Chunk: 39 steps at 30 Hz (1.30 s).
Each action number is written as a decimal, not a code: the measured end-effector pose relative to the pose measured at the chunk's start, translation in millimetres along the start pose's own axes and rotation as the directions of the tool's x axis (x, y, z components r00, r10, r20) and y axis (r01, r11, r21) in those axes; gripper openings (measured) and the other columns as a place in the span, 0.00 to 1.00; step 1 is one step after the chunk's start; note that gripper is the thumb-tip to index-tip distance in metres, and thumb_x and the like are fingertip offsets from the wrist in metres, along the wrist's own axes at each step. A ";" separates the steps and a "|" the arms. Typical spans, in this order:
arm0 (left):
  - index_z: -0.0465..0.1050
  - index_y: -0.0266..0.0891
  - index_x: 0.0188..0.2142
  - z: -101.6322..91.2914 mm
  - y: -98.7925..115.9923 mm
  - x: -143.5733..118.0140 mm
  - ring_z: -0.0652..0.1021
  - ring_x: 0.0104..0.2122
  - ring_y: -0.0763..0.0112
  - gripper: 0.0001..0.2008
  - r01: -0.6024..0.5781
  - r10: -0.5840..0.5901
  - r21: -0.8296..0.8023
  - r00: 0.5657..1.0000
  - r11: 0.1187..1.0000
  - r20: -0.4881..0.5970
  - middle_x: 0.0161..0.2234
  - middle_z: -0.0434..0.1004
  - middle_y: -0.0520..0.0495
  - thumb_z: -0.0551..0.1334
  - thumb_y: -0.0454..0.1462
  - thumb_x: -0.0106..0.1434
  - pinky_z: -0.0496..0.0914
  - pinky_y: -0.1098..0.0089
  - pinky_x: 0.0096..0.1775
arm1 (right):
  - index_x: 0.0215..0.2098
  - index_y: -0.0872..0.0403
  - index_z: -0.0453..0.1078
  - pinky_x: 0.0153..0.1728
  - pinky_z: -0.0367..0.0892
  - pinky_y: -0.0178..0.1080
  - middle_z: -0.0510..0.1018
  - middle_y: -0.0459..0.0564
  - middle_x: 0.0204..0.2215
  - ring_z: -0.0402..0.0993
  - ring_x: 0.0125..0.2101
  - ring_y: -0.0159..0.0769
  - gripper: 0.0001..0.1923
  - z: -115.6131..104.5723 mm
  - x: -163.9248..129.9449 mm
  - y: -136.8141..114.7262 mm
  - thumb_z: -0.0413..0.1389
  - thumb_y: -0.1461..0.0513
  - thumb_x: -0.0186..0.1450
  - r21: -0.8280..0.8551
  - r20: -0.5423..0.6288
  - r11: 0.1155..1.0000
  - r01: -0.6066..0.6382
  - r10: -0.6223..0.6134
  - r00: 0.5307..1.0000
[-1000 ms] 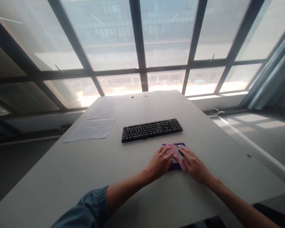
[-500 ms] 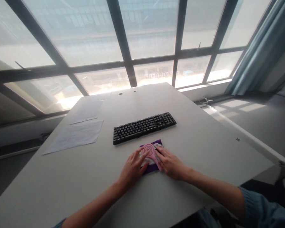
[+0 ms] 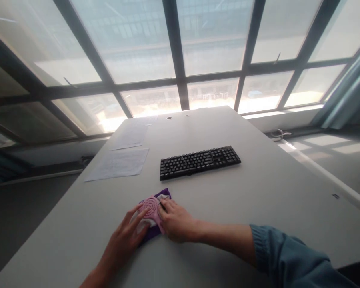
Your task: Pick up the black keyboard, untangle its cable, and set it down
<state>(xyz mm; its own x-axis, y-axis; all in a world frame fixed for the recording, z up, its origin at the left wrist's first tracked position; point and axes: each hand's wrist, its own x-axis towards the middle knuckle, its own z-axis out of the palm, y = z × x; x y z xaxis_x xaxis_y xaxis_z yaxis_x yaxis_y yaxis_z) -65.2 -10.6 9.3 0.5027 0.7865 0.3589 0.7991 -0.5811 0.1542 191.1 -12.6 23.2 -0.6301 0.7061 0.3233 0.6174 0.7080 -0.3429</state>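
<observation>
A small pink ridged disc (image 3: 151, 206) on a purple card (image 3: 156, 234), near the counter (image 3: 258, 192) front edge, is pressed flat by the left hand (image 3: 124, 238) and right hand (image 3: 175, 220), fingers spread; it is judged light, thin, best gripped by its edges.

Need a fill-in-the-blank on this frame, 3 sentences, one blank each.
1. Both hands rest on a pink brush lying on a ____ cloth.
2. Beyond the right hand lies a black ____.
3. Left of the keyboard lie sheets of ____.
Missing words: purple; keyboard; paper
</observation>
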 end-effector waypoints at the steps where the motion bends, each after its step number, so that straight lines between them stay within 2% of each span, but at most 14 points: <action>1: 0.66 0.48 0.63 -2.4 -0.7 -1.5 0.74 0.60 0.57 0.22 0.009 -0.009 -0.001 1.000 1.000 -0.005 0.65 0.65 0.42 0.59 0.43 0.72 0.75 0.57 0.56 | 0.66 0.70 0.59 0.67 0.57 0.52 0.62 0.74 0.66 0.55 0.68 0.53 0.29 1.1 2.4 -0.7 0.48 0.59 0.73 0.007 0.007 1.000 -0.014 0.014 1.000; 4: 0.68 0.47 0.62 -4.3 3.6 3.9 0.73 0.60 0.57 0.21 0.009 -0.010 -0.022 1.000 1.000 -0.017 0.64 0.66 0.42 0.59 0.43 0.71 0.74 0.59 0.57 | 0.70 0.62 0.56 0.68 0.51 0.59 0.58 0.68 0.69 0.51 0.70 0.55 0.30 -0.6 -0.6 2.4 0.44 0.54 0.75 0.031 0.035 0.994 -0.107 0.106 0.994; 7: 0.69 0.47 0.61 1.5 13.6 22.3 0.73 0.60 0.57 0.21 -0.007 0.006 -0.059 1.000 0.998 -0.009 0.63 0.66 0.42 0.60 0.43 0.71 0.74 0.59 0.57 | 0.71 0.52 0.56 0.69 0.43 0.63 0.54 0.62 0.72 0.45 0.72 0.56 0.30 -9.0 -12.1 10.2 0.45 0.49 0.75 0.032 0.056 0.977 -0.212 0.210 0.976; 11: 0.68 0.48 0.62 20.6 35.6 58.3 0.76 0.57 0.58 0.21 -0.076 0.076 -0.148 0.997 0.986 -0.005 0.64 0.64 0.42 0.60 0.41 0.71 0.76 0.60 0.55 | 0.70 0.56 0.57 0.70 0.35 0.59 0.54 0.64 0.72 0.41 0.73 0.52 0.31 -28.4 -37.8 28.1 0.46 0.50 0.74 -0.004 0.035 0.955 -0.296 0.296 0.955; 15: 0.67 0.48 0.63 44.5 73.0 98.0 0.76 0.57 0.57 0.22 -0.187 0.193 -0.181 0.981 0.966 0.018 0.65 0.63 0.42 0.60 0.40 0.70 0.76 0.59 0.55 | 0.71 0.52 0.56 0.69 0.28 0.62 0.52 0.60 0.73 0.39 0.73 0.51 0.31 -52.3 -78.2 56.0 0.47 0.49 0.74 -0.034 0.023 0.919 -0.394 0.395 0.919; 18: 0.69 0.47 0.61 58.8 99.7 120.8 0.74 0.58 0.54 0.21 -0.266 0.270 -0.169 0.963 0.949 0.003 0.63 0.64 0.41 0.61 0.40 0.70 0.76 0.56 0.55 | 0.70 0.50 0.58 0.68 0.29 0.64 0.53 0.58 0.72 0.40 0.73 0.51 0.32 -63.7 -102.7 70.5 0.51 0.49 0.71 -0.038 0.010 0.883 -0.468 0.469 0.883; 20: 0.70 0.45 0.61 66.3 108.8 129.8 0.74 0.59 0.52 0.20 -0.297 0.298 -0.176 0.954 0.938 -0.025 0.63 0.65 0.40 0.62 0.40 0.70 0.76 0.55 0.55 | 0.68 0.51 0.61 0.68 0.33 0.64 0.56 0.59 0.71 0.43 0.72 0.51 0.29 -65.9 -108.5 73.3 0.52 0.51 0.71 -0.040 -0.032 0.856 -0.516 0.515 0.857; 24: 0.68 0.47 0.62 77.4 104.6 136.1 0.74 0.58 0.51 0.22 -0.317 0.311 -0.205 0.948 0.926 -0.059 0.64 0.65 0.41 0.62 0.40 0.69 0.75 0.52 0.55 | 0.61 0.54 0.66 0.69 0.41 0.59 0.61 0.60 0.68 0.49 0.70 0.48 0.23 -63.1 -100.8 72.4 0.48 0.53 0.73 -0.069 -0.141 0.831 -0.551 0.539 0.830; 27: 0.67 0.49 0.62 80.8 96.5 135.1 0.75 0.57 0.52 0.22 -0.318 0.317 -0.236 0.947 0.918 -0.041 0.65 0.64 0.41 0.62 0.40 0.69 0.75 0.51 0.56 | 0.60 0.54 0.67 0.69 0.44 0.58 0.63 0.60 0.67 0.50 0.70 0.48 0.23 -61.7 -95.7 71.0 0.47 0.52 0.74 -0.079 -0.165 0.827 -0.557 0.540 0.825; 30: 0.65 0.49 0.64 80.3 94.3 133.6 0.73 0.59 0.51 0.24 -0.326 0.330 -0.262 0.944 0.908 -0.029 0.65 0.62 0.40 0.62 0.40 0.70 0.74 0.51 0.57 | 0.64 0.56 0.63 0.69 0.44 0.58 0.62 0.62 0.68 0.49 0.70 0.49 0.26 -60.3 -96.6 65.7 0.46 0.52 0.74 -0.092 -0.175 0.811 -0.577 0.558 0.811; 33: 0.61 0.50 0.66 79.0 95.8 133.3 0.70 0.61 0.49 0.26 -0.332 0.339 -0.277 0.940 0.902 -0.021 0.66 0.61 0.39 0.61 0.40 0.70 0.70 0.48 0.60 | 0.69 0.62 0.56 0.69 0.44 0.59 0.57 0.67 0.69 0.45 0.71 0.54 0.30 -56.0 -98.5 55.8 0.45 0.53 0.75 -0.128 -0.197 0.785 -0.607 0.580 0.791; 39: 0.58 0.50 0.68 78.5 98.2 132.4 0.67 0.64 0.46 0.28 -0.320 0.334 -0.301 0.943 0.898 -0.005 0.67 0.59 0.38 0.59 0.42 0.71 0.65 0.44 0.63 | 0.70 0.70 0.51 0.69 0.46 0.57 0.55 0.72 0.69 0.42 0.72 0.56 0.38 -52.8 -97.0 41.1 0.47 0.48 0.74 -0.157 -0.167 0.765 -0.625 0.603 0.780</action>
<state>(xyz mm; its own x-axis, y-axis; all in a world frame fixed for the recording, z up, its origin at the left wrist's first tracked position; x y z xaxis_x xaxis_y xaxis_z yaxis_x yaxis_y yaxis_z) 105.7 52.9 -0.3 0.7387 0.5464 0.3946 0.4580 -0.8365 0.3008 302.5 -51.1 24.3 -0.0400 0.9804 0.1930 0.9400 0.1025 -0.3254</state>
